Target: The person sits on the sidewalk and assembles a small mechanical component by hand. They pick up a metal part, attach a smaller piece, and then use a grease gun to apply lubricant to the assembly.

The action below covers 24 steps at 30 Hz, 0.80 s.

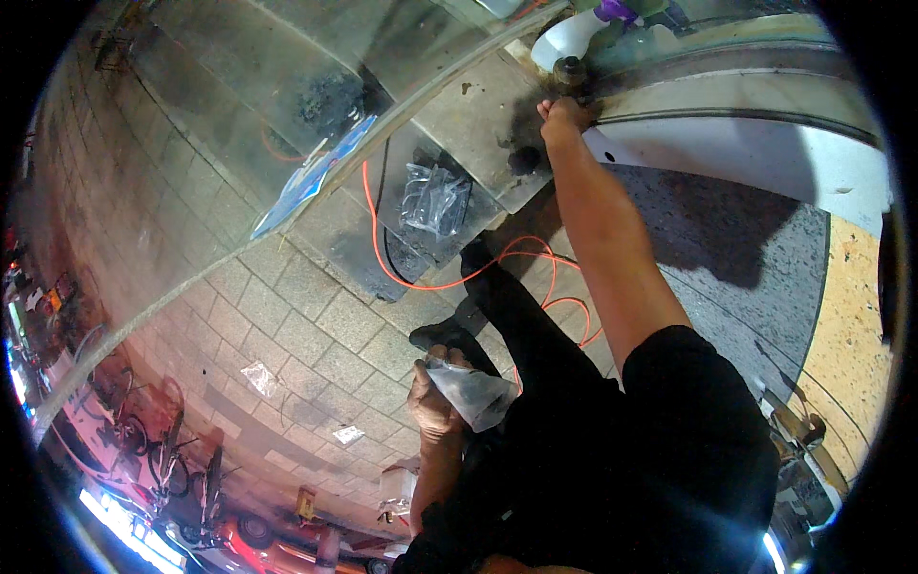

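Observation:
My left hand (435,400) is closed around a crumpled clear plastic bag (472,392), held low beside my dark-clothed leg. My right arm reaches far forward to a ledge at the foot of a glass pane. There my right hand (566,115) has its fingers curled in; what they grip, if anything, is hidden. Just beyond it stands a small dark jar or bottle (570,75). Behind that leans a white spray bottle (574,36) with a purple head. A round black thing (524,160) lies on the stone step near my right wrist.
An orange cable (411,284) loops across the paving and past my foot. Clear plastic packaging (435,199) lies on a dark slab. A glass edge (191,285) crosses the left side, with a blue-and-white sheet (316,177) by it. Plastic scraps (260,377) lie on the pavement.

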Motion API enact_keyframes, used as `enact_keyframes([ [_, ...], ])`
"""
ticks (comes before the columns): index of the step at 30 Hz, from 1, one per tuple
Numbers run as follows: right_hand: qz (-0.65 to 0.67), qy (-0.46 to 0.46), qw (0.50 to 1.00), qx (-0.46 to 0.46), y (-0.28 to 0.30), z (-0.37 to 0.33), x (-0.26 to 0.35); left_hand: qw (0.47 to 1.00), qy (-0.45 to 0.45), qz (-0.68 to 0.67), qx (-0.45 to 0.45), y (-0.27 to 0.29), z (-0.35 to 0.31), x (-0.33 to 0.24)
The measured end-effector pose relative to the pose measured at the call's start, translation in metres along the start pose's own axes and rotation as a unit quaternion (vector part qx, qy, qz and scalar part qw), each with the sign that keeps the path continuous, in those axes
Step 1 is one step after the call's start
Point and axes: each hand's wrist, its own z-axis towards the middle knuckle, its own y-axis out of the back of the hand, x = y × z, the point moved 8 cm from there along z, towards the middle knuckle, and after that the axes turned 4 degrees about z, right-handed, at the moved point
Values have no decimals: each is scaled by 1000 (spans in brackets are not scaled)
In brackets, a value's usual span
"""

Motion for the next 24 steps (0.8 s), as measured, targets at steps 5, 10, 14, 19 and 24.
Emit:
enact_keyframes([
  [5,88,-89,992,18,3,54,-13,1000,18,14,-16,0,-2,-3],
  [10,-52,8,997,-50,-2,26,8,997,32,-4,70,-1,3,-3],
  [14,-222,126,961,-106,-1,38,43,998,32,-32,43,-1,1,-2],
  [19,-427,173,877,-136,-2,56,60,996,30,51,-70,-5,-2,-2],
  [24,-610,199,762,-91,-17,-22,59,998,0,52,-36,-11,5,-5],
])
